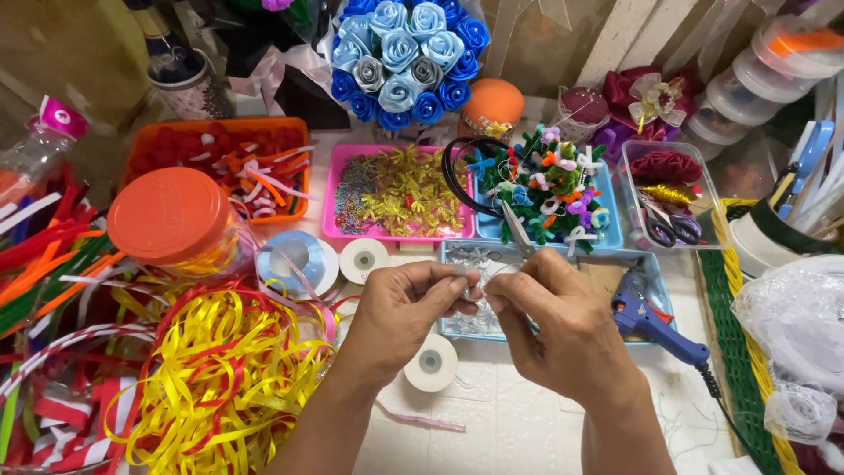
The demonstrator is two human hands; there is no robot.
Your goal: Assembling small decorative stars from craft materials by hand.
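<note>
Centre of frame: left hand [406, 303] & right hand [563, 321] meet fingertip to fingertip, both pinched on a small clear, silvery, crinkly piece [479, 290], thin & see-through; exact shape can't be told. Scissors [520, 233] stick up from the right hand, blades pointing to upper centre. Just right: blue glue gun [646, 318]. Lower left: tangle of yellow & red ribbon [220, 378]. Upper left: jar w/ orange lid [167, 215]. Top centre: blue fabric rose bouquet [404, 57]. Below it: pink tray [396, 193] of gold trims.
</note>
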